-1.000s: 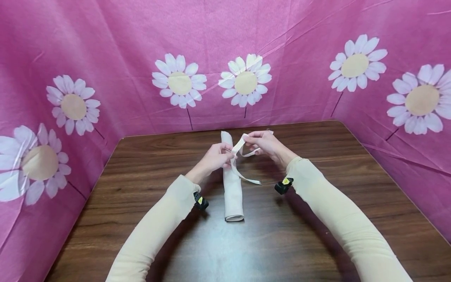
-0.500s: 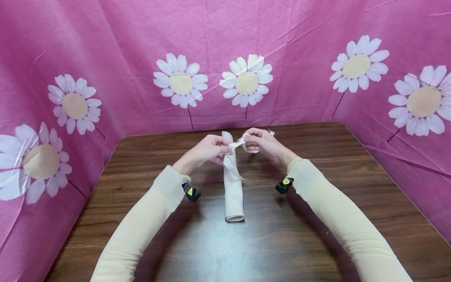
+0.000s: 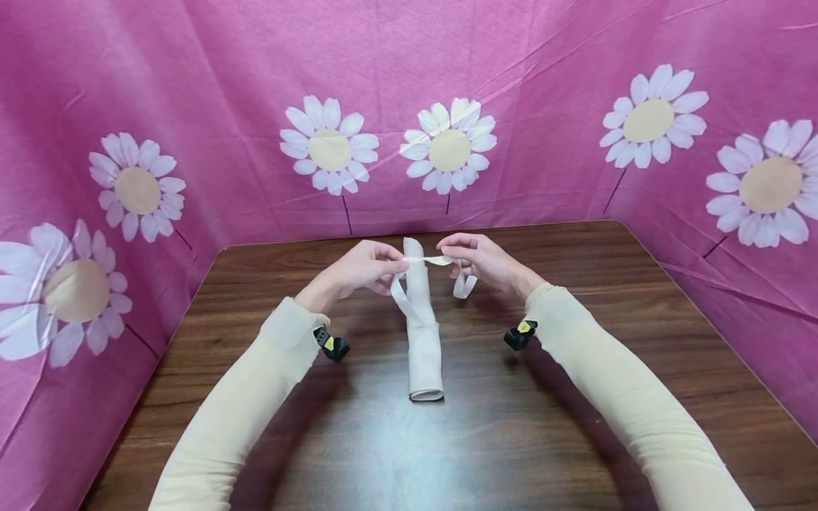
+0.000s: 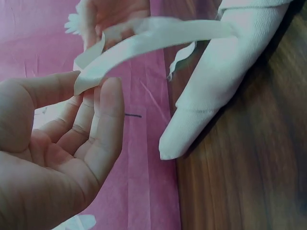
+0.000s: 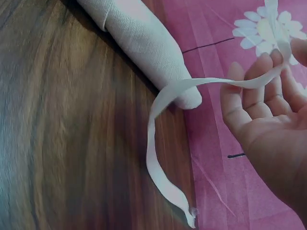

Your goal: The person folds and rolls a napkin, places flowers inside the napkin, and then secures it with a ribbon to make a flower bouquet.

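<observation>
My left hand [image 3: 359,270], the nearer, and right hand [image 3: 488,262] pinch the white ribbon [image 4: 168,36] above the cloth roll [image 3: 424,351], which lies between them on the table [image 3: 549,411], lengthwise away from me.

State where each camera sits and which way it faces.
Head: on the head, facing forward and down at the white rolled cloth on the brown woodgrain table; left hand, right hand and cream fabric sleeves show.
Left wrist: worn there, facing the left hand pinching the flat white fabric strap; part of the right hand shows.
Right wrist: worn there, facing the right hand and strap.
Both wrist views share the strap, rolled cloth and pink flowered fabric backdrop.
</observation>
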The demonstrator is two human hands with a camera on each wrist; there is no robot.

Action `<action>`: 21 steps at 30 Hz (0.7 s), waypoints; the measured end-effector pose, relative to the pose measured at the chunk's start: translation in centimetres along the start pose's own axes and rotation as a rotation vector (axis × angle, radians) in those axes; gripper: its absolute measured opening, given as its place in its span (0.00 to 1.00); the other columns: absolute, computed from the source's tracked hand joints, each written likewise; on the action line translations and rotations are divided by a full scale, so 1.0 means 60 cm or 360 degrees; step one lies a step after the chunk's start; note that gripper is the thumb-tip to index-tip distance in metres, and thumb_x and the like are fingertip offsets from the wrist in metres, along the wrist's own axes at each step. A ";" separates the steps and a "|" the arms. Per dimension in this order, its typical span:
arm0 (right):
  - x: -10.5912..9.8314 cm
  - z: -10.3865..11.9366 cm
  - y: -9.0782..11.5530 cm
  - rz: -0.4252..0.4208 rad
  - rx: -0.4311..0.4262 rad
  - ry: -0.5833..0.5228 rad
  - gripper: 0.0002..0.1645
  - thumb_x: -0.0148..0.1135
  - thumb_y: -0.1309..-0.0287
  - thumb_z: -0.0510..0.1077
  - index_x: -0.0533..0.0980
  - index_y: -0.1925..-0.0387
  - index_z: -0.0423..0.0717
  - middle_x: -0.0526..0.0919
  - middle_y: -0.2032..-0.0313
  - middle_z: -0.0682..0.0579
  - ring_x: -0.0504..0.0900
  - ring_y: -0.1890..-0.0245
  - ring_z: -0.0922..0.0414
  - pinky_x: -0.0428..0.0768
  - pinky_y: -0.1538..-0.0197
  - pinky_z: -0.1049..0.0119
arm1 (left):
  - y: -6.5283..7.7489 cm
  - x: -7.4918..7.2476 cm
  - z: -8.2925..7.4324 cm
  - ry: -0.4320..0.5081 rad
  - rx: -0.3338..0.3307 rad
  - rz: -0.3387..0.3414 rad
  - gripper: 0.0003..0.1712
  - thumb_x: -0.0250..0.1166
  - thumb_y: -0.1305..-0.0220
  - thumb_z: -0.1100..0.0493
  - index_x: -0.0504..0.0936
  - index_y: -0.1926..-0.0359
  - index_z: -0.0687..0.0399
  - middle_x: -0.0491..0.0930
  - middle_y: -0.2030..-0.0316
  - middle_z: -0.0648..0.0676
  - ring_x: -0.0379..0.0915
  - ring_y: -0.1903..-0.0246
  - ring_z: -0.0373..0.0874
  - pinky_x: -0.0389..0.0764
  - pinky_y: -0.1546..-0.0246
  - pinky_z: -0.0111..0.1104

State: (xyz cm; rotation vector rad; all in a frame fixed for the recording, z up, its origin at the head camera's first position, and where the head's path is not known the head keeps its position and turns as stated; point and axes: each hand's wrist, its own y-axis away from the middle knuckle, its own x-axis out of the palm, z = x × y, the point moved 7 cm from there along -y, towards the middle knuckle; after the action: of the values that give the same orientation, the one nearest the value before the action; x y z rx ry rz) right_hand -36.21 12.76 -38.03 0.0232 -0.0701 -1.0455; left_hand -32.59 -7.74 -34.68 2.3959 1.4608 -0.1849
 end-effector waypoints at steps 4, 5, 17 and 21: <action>-0.001 -0.004 0.010 0.0114 0.0121 0.0169 0.24 0.62 0.30 0.43 0.73 0.39 0.34 0.77 0.65 0.51 0.74 0.71 0.59 0.78 0.66 0.64 | 0.005 -0.021 -0.005 -0.0030 0.0020 -0.0039 0.12 0.65 0.28 0.58 0.83 0.53 0.63 0.84 0.67 0.54 0.79 0.70 0.42 0.85 0.58 0.46; -0.001 -0.006 0.013 0.0142 0.0160 0.0225 0.23 0.63 0.30 0.44 0.75 0.40 0.36 0.77 0.66 0.51 0.74 0.71 0.59 0.76 0.68 0.65 | 0.007 -0.026 -0.007 -0.0041 0.0023 -0.0047 0.12 0.65 0.28 0.57 0.83 0.53 0.63 0.84 0.67 0.53 0.79 0.70 0.42 0.85 0.57 0.47; -0.039 0.021 0.041 0.0220 0.0267 0.0675 0.15 0.66 0.32 0.49 0.83 0.53 0.43 0.76 0.76 0.49 0.69 0.81 0.60 0.62 0.79 0.68 | 0.027 -0.076 -0.029 -0.0239 0.0032 -0.0038 0.12 0.66 0.29 0.58 0.84 0.53 0.64 0.85 0.69 0.52 0.77 0.72 0.40 0.84 0.57 0.41; -0.054 0.043 0.047 0.0180 0.0262 0.0760 0.15 0.66 0.32 0.49 0.82 0.53 0.42 0.77 0.74 0.47 0.73 0.78 0.58 0.70 0.76 0.68 | 0.034 -0.097 -0.039 -0.0311 0.0038 -0.0062 0.12 0.66 0.29 0.57 0.84 0.53 0.63 0.84 0.70 0.51 0.76 0.73 0.39 0.84 0.58 0.40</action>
State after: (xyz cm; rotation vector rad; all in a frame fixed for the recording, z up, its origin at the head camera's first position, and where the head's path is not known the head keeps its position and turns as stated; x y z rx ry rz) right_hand -35.56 17.04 -35.47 0.4123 0.2734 -0.8961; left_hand -33.65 -12.69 -30.46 2.2950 1.4231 -0.4347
